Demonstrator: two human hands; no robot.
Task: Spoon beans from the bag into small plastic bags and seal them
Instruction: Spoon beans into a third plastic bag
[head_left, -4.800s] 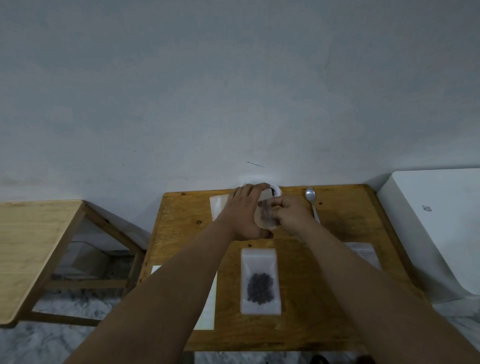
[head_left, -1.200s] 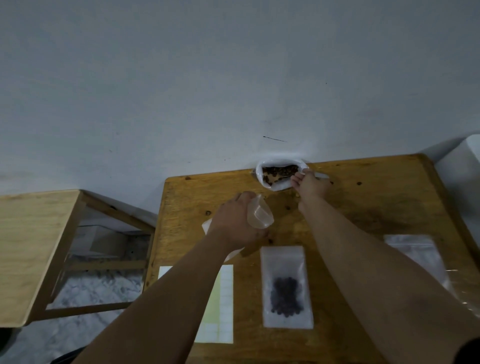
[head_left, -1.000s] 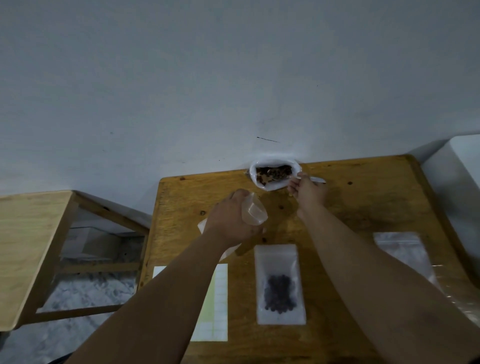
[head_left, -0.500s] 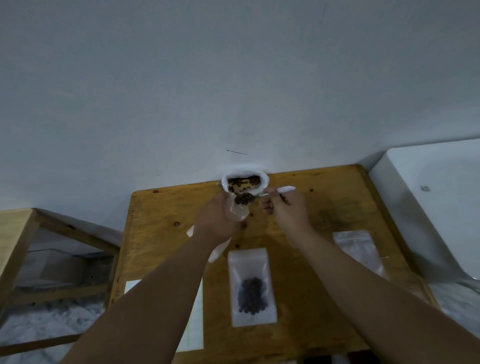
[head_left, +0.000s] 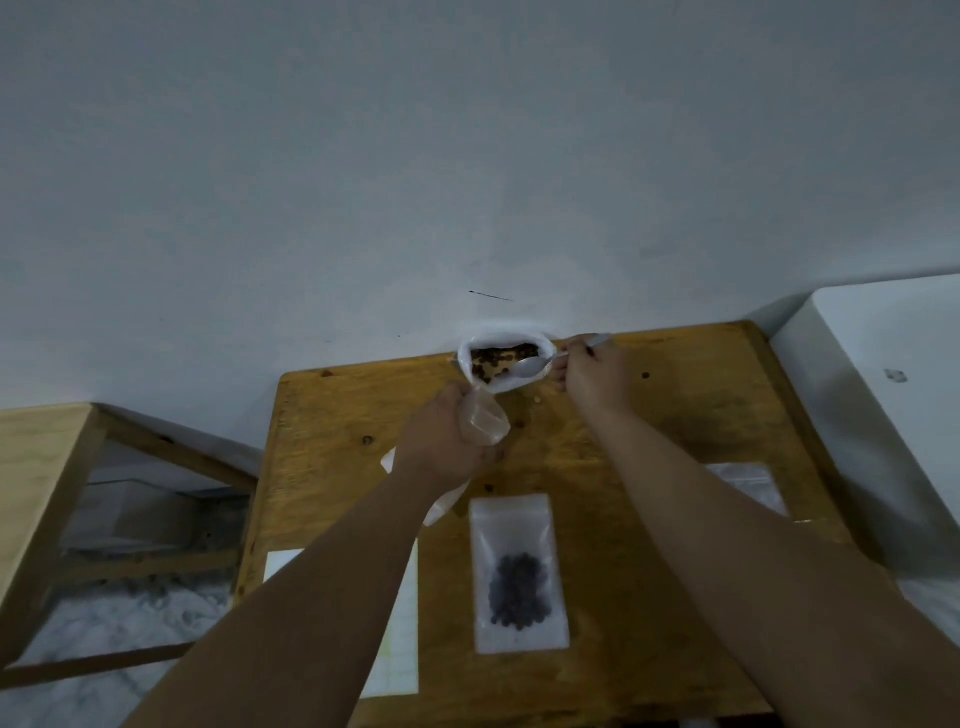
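Head view, looking down on a wooden table (head_left: 675, 415) set against a pale wall (head_left: 467, 156). The white bag of beans (head_left: 506, 383) stands open at the table's far edge, brown beans showing in its mouth. The right hand (head_left: 592, 376) pinches the handle of a metal spoon (head_left: 530, 366) between thumb and fingertips; the spoon's bowl lies over the bag's open mouth, and whether it is loaded cannot be told. The left hand (head_left: 439, 441) has its fingers curled round a small clear plastic bag (head_left: 485, 423), held above the table just beside the near rim of the white bag, mouth turned toward it. A sealed small bag (head_left: 517, 571) with a cluster of dark beans lies flat on the near middle of the table; empty clear bags (head_left: 743, 486) lie near the right edge, partly hidden by the right forearm; a pale gridded sheet (head_left: 400, 639) lies at the near left. A second wooden table (head_left: 36, 467) stands to the left; a white cabinet (head_left: 883, 389) stands to the right.
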